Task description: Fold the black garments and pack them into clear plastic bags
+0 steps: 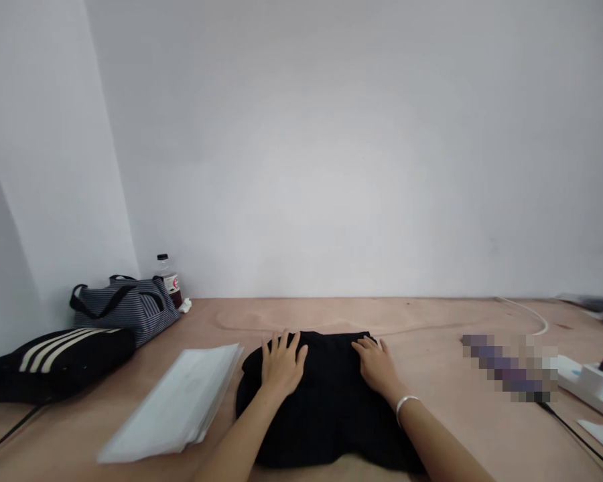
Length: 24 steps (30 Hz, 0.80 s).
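Note:
A black piece of cloth [326, 395], perhaps a folded garment, lies spread on the table in front of me. Flat on its upper left part rests my left hand [283, 365], fingers spread. My right hand [374, 363], with a silver bangle at the wrist, lies on the cloth's upper right edge, its fingers stretched out. Neither hand grips anything. The cloth's lower right edge is partly hidden under my right forearm.
Left of the cloth lies a stack of clear plastic sleeves [173, 405]. Further left are a black bag with cream stripes [63, 361], a striped bag [125, 311] and a bottle [169, 281]. On the right are a blurred-out object [502, 367] with a cable and a white power strip [587, 388].

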Tool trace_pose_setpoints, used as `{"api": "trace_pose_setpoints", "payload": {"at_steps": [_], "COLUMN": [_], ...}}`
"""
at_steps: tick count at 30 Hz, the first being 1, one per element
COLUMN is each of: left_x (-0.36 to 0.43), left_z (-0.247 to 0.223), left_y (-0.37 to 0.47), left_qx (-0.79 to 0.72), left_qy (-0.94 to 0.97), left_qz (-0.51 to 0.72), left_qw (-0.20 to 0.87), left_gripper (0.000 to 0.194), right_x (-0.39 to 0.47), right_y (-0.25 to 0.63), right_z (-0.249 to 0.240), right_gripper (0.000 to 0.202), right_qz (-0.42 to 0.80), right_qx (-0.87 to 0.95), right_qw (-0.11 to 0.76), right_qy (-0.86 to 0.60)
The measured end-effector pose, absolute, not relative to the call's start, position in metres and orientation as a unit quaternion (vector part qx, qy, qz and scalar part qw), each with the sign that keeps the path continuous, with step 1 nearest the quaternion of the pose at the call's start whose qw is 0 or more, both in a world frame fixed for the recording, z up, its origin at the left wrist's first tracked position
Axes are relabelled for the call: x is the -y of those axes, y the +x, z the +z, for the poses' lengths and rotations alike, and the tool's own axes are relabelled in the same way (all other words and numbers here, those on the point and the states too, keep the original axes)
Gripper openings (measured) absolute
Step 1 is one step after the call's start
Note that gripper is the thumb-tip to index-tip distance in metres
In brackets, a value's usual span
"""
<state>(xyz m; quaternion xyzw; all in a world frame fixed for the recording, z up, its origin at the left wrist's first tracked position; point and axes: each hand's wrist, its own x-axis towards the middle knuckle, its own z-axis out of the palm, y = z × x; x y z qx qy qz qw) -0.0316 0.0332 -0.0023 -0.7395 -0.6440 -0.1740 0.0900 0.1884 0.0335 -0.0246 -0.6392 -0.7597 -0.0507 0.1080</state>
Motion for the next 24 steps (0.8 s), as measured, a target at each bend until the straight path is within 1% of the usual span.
{"api": "trace_pose_setpoints", "payload": {"at_steps": [3,5,10,15,19,21,24], "left_x": [-0.053,-0.063,-0.067,-0.053,-0.020,0.002,0.032], "left_z": [-0.003,-0.007,-0.014,-0.001,0.017,0.024,0.031], "left_y": [-0.030,-0.033,-0.041,-0.044,-0.060,-0.073,-0.093], "left_qx": [0.643,0.652,0.653,0.606,0.521,0.471,0.440], "left_qy": [-0.734,-0.722,-0.703,-0.733,-0.805,-0.845,-0.872], "left_qz": [-0.209,-0.225,-0.275,-0.304,-0.283,-0.252,-0.194], "left_qw": [0.062,0.055,0.051,0.053,0.019,-0.021,-0.089], "left_gripper": [0.037,0.033,0.023,0.021,0.021,0.020,0.020], "right_x": [-0.045,-0.049,-0.049,-0.035,-0.003,0.018,0.048], "right_y": [0.191,0.192,0.192,0.196,0.208,0.215,0.224], "right_z": [-0.020,-0.020,-0.020,-0.005,0.011,0.013,0.007], "right_gripper": [0.053,0.053,0.044,0.033,0.022,0.020,0.021], "right_qz": [-0.065,-0.074,-0.101,-0.107,-0.082,-0.033,0.040], "right_qx": [0.760,0.760,0.749,0.752,0.797,0.841,0.871], "right_qw": [0.112,0.115,0.139,0.163,0.173,0.178,0.162], "right_qy": [-0.637,-0.636,-0.640,-0.630,-0.572,-0.510,-0.462]}}
